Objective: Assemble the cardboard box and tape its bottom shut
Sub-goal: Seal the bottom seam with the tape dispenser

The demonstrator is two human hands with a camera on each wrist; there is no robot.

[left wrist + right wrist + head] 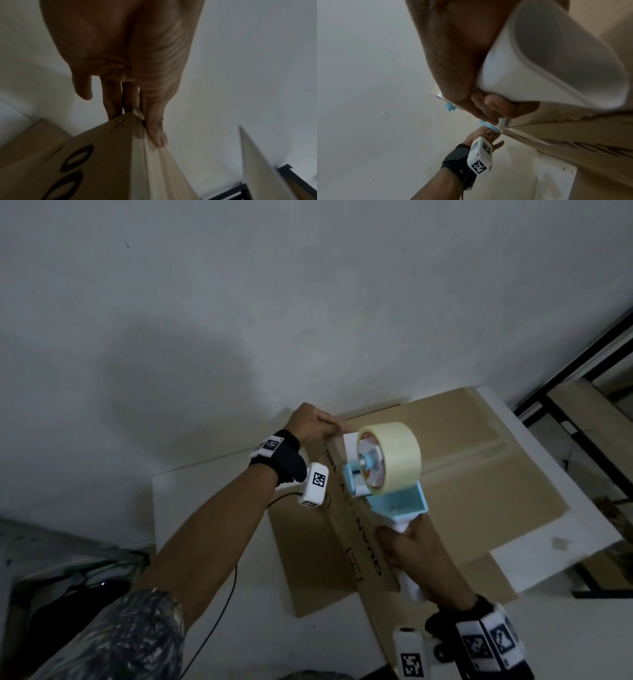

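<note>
Brown box [479,460], printed side; right hand [407,546] grips dispenser [387,470], left hand [310,422] apparently pinches corner.

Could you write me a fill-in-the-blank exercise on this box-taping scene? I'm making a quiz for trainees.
1. The right hand grips the white handle of the blue ____ dispenser.
2. The left hand holds the far end of the brown ____ box.
3. The roll on the dispenser is pale ____.
4. The box rests on a ____ table.

Missing words: tape; cardboard; yellow; white
</note>
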